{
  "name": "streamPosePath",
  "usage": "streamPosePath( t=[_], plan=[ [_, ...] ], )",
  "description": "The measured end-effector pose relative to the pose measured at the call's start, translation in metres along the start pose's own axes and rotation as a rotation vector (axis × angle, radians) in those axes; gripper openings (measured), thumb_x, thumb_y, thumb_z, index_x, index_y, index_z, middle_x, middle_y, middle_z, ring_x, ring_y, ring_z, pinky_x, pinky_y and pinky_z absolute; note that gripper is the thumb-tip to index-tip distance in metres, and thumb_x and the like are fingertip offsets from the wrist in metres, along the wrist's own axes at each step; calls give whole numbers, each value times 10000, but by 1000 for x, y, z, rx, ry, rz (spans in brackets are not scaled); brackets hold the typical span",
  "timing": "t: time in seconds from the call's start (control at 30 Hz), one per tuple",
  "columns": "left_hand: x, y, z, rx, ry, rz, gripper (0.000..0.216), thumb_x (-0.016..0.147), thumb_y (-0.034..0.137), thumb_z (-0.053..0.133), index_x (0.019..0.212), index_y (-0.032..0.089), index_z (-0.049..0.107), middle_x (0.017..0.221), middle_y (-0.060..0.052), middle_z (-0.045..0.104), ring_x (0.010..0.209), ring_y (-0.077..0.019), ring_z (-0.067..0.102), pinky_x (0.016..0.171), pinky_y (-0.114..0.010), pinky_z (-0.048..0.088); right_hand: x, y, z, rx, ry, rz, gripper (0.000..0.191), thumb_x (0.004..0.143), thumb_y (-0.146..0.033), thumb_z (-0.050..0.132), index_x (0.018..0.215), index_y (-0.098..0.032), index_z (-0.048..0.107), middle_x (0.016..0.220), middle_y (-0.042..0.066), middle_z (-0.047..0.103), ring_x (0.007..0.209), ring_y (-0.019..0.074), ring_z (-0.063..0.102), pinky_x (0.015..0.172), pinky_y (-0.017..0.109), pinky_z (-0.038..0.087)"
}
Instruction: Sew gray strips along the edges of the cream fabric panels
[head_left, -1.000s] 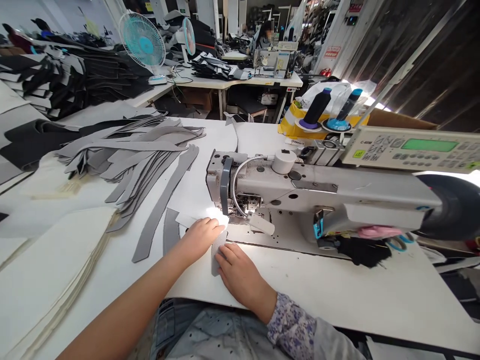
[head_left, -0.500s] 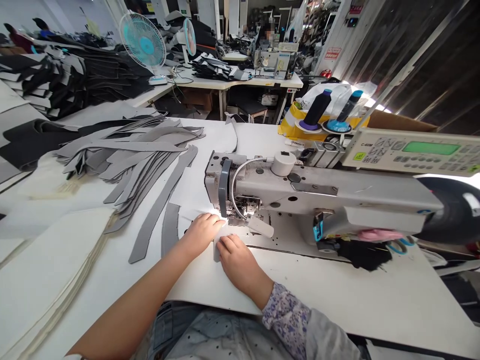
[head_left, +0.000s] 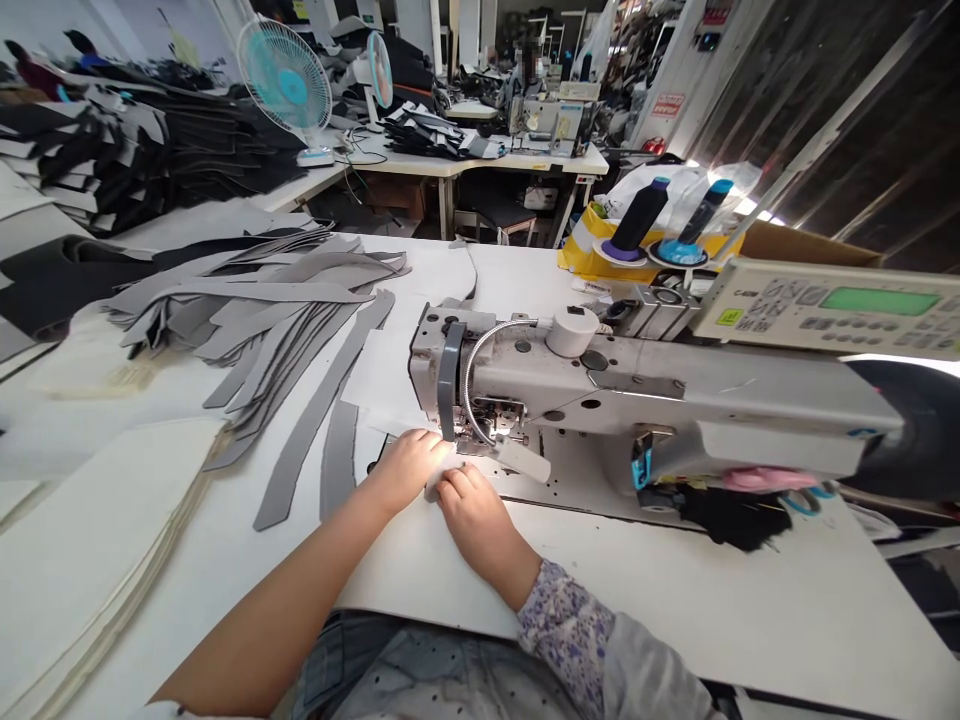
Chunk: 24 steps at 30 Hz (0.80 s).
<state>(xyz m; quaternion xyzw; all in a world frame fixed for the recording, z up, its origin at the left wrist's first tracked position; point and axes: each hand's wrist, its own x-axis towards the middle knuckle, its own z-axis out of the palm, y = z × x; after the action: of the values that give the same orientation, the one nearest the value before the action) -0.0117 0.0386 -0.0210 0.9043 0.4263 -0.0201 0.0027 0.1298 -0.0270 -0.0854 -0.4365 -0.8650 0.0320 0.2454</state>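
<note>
A sewing machine (head_left: 510, 365) lies across the table, its needle area just beyond my fingers. Between my hands, the short visible end of a grey fabric strip (head_left: 433, 486) runs in toward the needle area. My left hand (head_left: 411, 468) lies left of the presser foot, fingers bent and pressed together on the strip. My right hand (head_left: 480, 520) grips the strip's near part from the right, its fingers curled. The stitching point is mostly hidden behind my left fingers and the machine head.
Grey fabric strips (head_left: 292, 300) are heaped on the left, with white sheets (head_left: 105, 540) stacked nearer. Thread spools (head_left: 636, 218) and a control panel (head_left: 832, 308) stand behind the machine. Black cloth (head_left: 739, 515) lies under its arm. Fans (head_left: 289, 85) and another worktable are farther back.
The grey strip has slid forward toward the needle, so less of its near end shows between my hands. Both hands stay at nearly the same spot.
</note>
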Motion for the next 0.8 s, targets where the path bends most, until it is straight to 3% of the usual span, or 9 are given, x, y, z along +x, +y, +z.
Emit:
streamPosePath(
  t=[0.23,0.37,0.47,0.67,0.8],
  plan=[
    [4,0,7,-23,16,-39,189,802,54,470,804,180,611,830,-64,639,809,-214,602,720,-323,444,3,2,3,-17,-16,103,150,914,-128,564,1037,-168,639,1007,92,593,922,227,531,835,374,469],
    [8,5,18,-76,134,-277,228,906,136,402,868,164,625,880,-88,658,877,-216,608,810,-328,454,5,1,1,-37,-38,107,229,900,-158,595,1127,-141,613,1023,108,598,934,244,540,846,392,473],
    [15,8,27,-52,173,-422,237,898,146,398,903,139,635,899,-123,652,930,-249,598,857,-357,444,5,1,-1,-38,-40,120,221,909,-172,580,1127,-144,611,1062,122,605,964,253,544,871,404,470],
    [30,1,35,-12,131,-366,228,813,109,432,832,136,658,841,-149,653,916,-295,581,853,-419,426,1,1,-5,-9,10,156,324,888,-177,611,1208,-128,587,1208,131,615,1056,267,546,939,417,449],
    [39,-8,37,-74,113,-332,234,809,128,462,902,151,675,900,-143,675,966,-293,577,892,-431,415,0,1,-3,3,6,165,325,893,-173,598,1217,-142,589,1233,130,615,1068,268,556,944,424,452]
  ],
)
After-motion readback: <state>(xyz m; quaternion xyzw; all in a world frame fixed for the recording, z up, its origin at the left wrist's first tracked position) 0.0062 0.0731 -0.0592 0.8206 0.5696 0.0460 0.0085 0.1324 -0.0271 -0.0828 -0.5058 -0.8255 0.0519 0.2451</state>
